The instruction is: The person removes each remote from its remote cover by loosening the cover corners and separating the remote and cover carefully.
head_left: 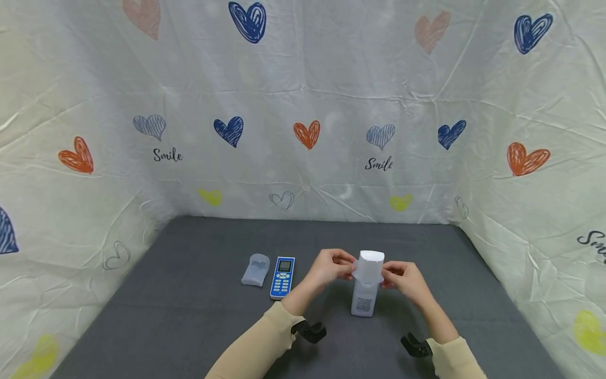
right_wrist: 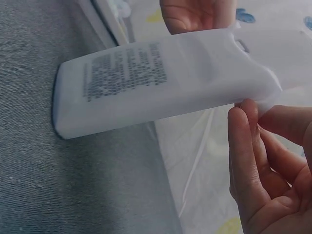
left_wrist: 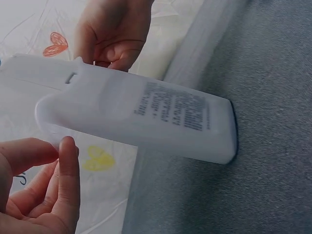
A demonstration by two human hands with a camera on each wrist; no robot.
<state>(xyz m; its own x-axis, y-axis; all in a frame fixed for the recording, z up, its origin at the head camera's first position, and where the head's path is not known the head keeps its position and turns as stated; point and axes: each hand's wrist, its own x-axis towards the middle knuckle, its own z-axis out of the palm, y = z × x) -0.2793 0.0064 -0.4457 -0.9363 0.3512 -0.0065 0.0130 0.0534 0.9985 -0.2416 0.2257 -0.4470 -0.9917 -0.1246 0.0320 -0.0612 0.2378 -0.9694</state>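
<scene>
A white remote [head_left: 363,304] stands tilted with its lower end on the grey table [head_left: 189,316], its printed back facing me. A translucent silicone cover [head_left: 369,266] sits over its upper end. My left hand [head_left: 342,266] pinches the cover's left edge and my right hand [head_left: 392,275] pinches its right edge. In the left wrist view the remote [left_wrist: 161,117] crosses the frame, with the left hand [left_wrist: 48,185] under the cover's rim and the right hand [left_wrist: 114,34] behind. The right wrist view shows the remote [right_wrist: 146,83], the right hand [right_wrist: 258,161] at the cover's rim and the left hand [right_wrist: 195,14] beyond.
A blue-faced remote [head_left: 282,277] lies face up to the left of my hands, with a second translucent cover [head_left: 256,269] beside it. Heart-printed sheets [head_left: 303,131] wall in the table at the back and both sides.
</scene>
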